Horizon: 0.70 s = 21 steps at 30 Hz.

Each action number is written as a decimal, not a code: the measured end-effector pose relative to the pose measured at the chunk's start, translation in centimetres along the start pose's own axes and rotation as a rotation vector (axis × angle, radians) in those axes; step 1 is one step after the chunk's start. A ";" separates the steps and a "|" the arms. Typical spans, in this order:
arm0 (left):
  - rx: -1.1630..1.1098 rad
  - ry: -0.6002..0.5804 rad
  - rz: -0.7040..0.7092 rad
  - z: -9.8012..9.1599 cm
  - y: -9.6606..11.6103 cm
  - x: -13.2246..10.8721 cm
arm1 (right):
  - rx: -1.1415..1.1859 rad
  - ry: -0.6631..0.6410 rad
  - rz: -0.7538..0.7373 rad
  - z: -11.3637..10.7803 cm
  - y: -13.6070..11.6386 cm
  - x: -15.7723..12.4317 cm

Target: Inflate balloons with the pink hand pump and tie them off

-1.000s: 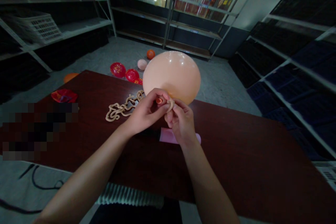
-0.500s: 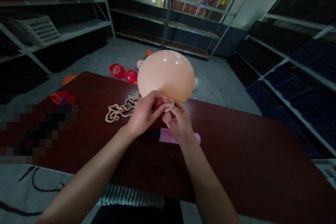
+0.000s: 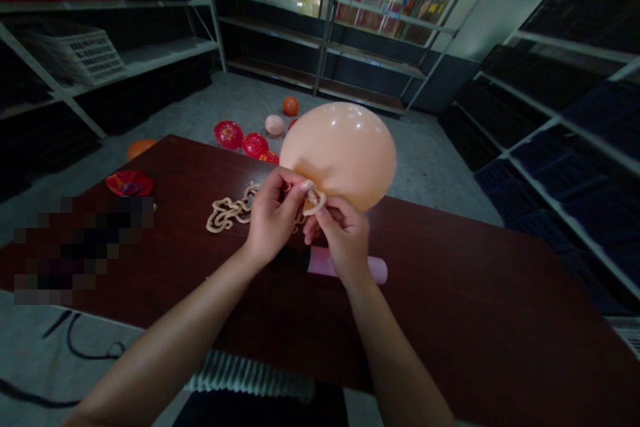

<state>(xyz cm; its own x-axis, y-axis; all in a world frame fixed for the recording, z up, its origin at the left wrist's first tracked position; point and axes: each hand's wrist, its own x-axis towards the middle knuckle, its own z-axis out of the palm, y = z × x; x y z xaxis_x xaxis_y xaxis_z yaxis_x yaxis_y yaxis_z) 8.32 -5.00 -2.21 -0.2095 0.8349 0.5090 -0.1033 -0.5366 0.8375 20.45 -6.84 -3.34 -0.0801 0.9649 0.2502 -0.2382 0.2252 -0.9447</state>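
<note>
A large peach balloon (image 3: 345,147) sits just beyond my hands, its near side close to my fingers. Between my fingertips is a loop of beige rope (image 3: 227,215), whose slack lies coiled on the table to the left. My left hand (image 3: 275,210) pinches the loop from the left. From the right, my right hand (image 3: 345,233) grips the same loop between thumb and fingers. The balloon's neck is hidden by my hands. Under my right wrist lies a pink cylinder (image 3: 377,269) with a dark left end, partly covered.
The dark red-brown table (image 3: 460,293) spans the foreground. A red crumpled item (image 3: 130,183) lies at its left, near a pixelated patch. Red balloons (image 3: 229,135), a small pink balloon (image 3: 275,124) and an orange balloon (image 3: 291,105) rest on the floor. Shelving (image 3: 370,53) stands behind.
The big balloon has shifted right and slightly down in view. The rope loop between my hands looks wider, and my right hand sits slightly lower.
</note>
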 end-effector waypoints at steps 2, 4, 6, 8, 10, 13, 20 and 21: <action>-0.093 0.037 -0.071 0.2 0.0 0.2 | -0.057 0.008 -0.031 0.2 0.0 -0.2; -0.190 0.068 -0.130 0.3 -0.1 0.4 | -0.119 0.022 -0.061 0.3 0.1 -0.3; -0.299 0.105 -0.190 0.3 -0.3 0.6 | -0.196 0.026 -0.108 0.4 0.3 -0.4; -0.388 0.133 -0.275 0.2 -0.5 0.9 | -0.281 0.023 -0.152 0.3 0.6 -0.5; -0.423 0.138 -0.354 0.2 -0.6 1.0 | -0.336 0.027 -0.176 0.3 0.9 -0.6; -0.396 0.098 -0.326 0.2 -0.9 0.9 | -0.315 0.056 -0.171 0.3 1.1 -0.5; -0.260 -0.133 -0.186 0.3 -0.7 0.4 | -0.223 0.171 -0.164 0.6 0.6 -0.4; -0.248 -0.150 -0.186 0.3 -0.7 0.4 | -0.231 0.175 -0.172 0.5 0.6 -0.4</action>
<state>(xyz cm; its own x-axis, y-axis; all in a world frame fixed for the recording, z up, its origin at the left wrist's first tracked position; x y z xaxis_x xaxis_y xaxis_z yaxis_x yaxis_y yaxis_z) 8.59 -4.24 -2.51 -0.0215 0.9202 0.3910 -0.3638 -0.3715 0.8542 19.82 -7.13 -3.84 0.1142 0.9141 0.3892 -0.0067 0.3924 -0.9198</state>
